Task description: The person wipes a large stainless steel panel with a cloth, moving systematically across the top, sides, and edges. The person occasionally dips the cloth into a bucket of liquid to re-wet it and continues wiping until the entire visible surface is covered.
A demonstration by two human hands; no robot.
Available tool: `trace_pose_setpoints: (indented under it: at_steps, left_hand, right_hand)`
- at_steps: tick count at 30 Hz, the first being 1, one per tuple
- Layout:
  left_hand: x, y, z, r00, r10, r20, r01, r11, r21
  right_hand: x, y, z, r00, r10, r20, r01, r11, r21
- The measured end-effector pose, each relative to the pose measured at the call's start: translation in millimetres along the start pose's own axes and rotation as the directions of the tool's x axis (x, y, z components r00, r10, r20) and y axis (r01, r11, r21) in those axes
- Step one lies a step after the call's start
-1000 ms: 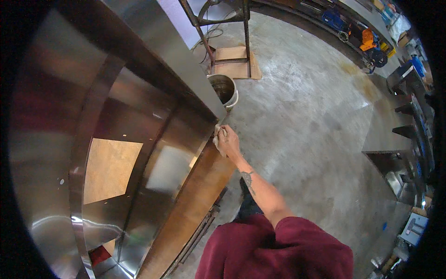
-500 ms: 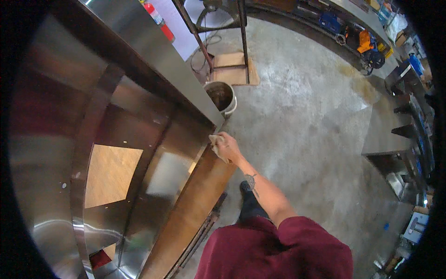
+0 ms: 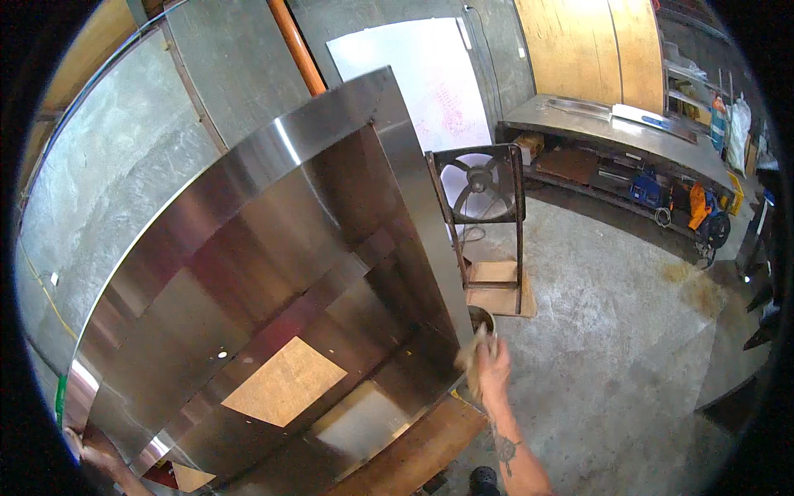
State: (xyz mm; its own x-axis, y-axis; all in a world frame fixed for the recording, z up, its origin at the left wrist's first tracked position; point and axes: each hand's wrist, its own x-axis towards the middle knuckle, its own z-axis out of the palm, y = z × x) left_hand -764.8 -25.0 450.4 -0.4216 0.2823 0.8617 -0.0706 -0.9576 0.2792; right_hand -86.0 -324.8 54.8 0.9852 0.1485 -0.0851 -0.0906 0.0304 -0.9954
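A large open-fronted stainless steel box (image 3: 281,140), shiny inside, fills the left and middle of the view. My right hand (image 3: 495,369) is closed round a crumpled beige cloth (image 3: 470,364), close to the box's near right corner. At the far lower left, my left hand (image 3: 76,444) is wrapped over the box's outer edge, dim and partly cut off by the dark rim of the view. Inside the box, a tan four-sided patch (image 3: 285,382) shows through an opening in the steel.
Beneath the box lies a brown wooden board (image 3: 413,450). Just beyond my right hand stands a bucket (image 3: 483,317). A framed fan (image 3: 478,182) on a stand, a white panel (image 3: 413,74) and a metal workbench (image 3: 579,124) are farther back. Concrete floor (image 3: 612,355) extends rightward.
My view has lifted and swung, bringing the box's far end, the wall and the workbench into sight. My left hand has appeared at the lower left. The right hand still holds the cloth.
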Motion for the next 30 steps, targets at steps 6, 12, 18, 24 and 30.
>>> trace_pose_setpoints:
  at_steps: [6,12,18,24,30]
  left_hand:
    - [-10,6,4,0.949,-0.281,-0.141,0.245,0.943,-0.225]
    - [-32,-8,19,0.957,-0.282,-0.074,0.253,0.93,-0.266]
    - [-22,-10,-7,0.971,-0.19,0.145,0.238,0.822,-0.517]
    - [-30,-6,16,0.98,-0.194,0.031,0.194,0.927,-0.32]
    - [-16,-30,-24,0.931,-0.33,0.155,0.365,0.84,-0.401]
  right_hand:
    - [39,-294,52,0.221,-0.892,-0.395,0.93,0.315,-0.191]
    - [55,-399,82,0.181,-0.947,-0.265,0.914,0.261,-0.311]
    - [-2,-316,70,0.152,-0.982,-0.113,0.967,0.171,-0.187]
    - [37,-408,65,0.192,-0.928,-0.318,0.894,0.299,-0.333]
    - [14,-340,82,0.131,-0.986,-0.106,0.94,0.158,-0.302]
